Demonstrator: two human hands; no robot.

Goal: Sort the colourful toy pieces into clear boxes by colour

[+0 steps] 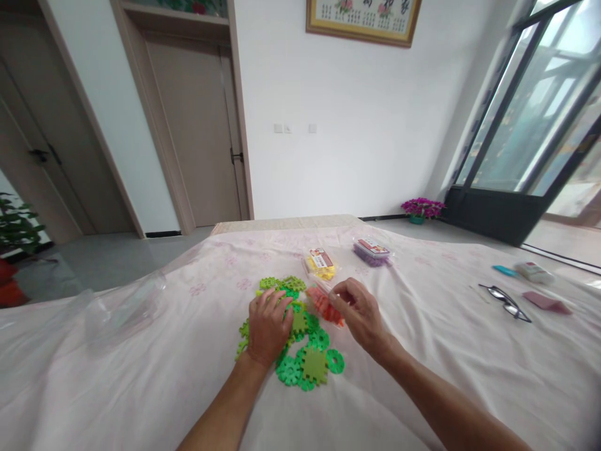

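Noted on the cloth-covered surface (422,388): green toothed pieces (314,366), some square and some round, in a loose, overlapping spread directly in front of the body. Laid palm-down over the left part of that spread: left hand (268,322), fingers loosely extended and slightly bent, not closed on any single piece as far as can be seen; contact beneath the palm hidden.

Located at the right edge of the green spread: orange-red packet (323,307), contents apparently inside clear plastic. Positioned at its right side: right hand (359,313), thumb and forefinger brought together, apparently pinching the plastic; exact hold too small to confirm.

Lying farther back: yellow packet (320,264) and, to its right, purple packet (372,250), both labelled. Also recorded: crumpled clear plastic (126,307) at left and eyeglasses (506,303) at right, both well apart from the hands.

Step in hand, by judgement: handling of the orange-red packet, possibly for opening. Next move judged to call for a firm pinch on the plastic, steady left-hand support, and care against mixing colours.
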